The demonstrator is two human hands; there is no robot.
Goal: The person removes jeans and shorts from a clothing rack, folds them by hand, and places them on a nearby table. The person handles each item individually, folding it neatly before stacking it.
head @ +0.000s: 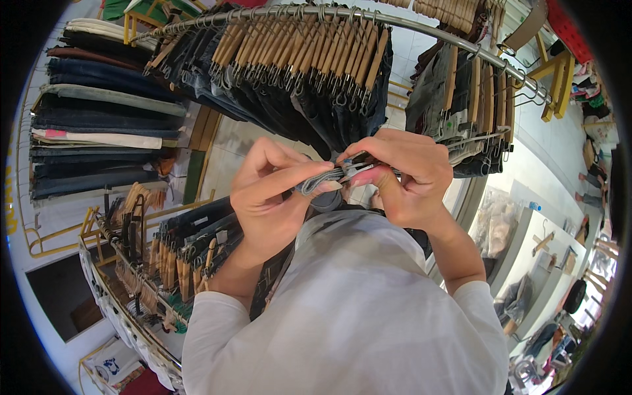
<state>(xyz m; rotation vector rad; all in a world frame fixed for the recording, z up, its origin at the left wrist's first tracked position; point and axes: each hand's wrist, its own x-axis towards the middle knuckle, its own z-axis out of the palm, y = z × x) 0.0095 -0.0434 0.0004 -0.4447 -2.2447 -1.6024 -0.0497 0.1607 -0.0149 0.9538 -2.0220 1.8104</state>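
In front of my chest both hands meet at a folded grey-blue denim garment (316, 182). My left hand (276, 192) pinches its folded edge between thumb and forefinger. On the other side my right hand (405, 173) grips a metal hanger clip (356, 170), which sits against the fabric edge. The rest of the garment appears to hang below, mostly hidden by my hands. Just beyond them, trousers (276, 108) hang from wooden clip hangers (306, 47) on a curved metal rail (419, 28).
More trousers (113, 118) hang in a row at the left. A lower rack (148, 286) with wooden hangers stands at the lower left. Further trousers on hangers (474, 94) are at the upper right. A white shelf unit (523, 237) and plastic-wrapped goods (496, 217) are to the right.
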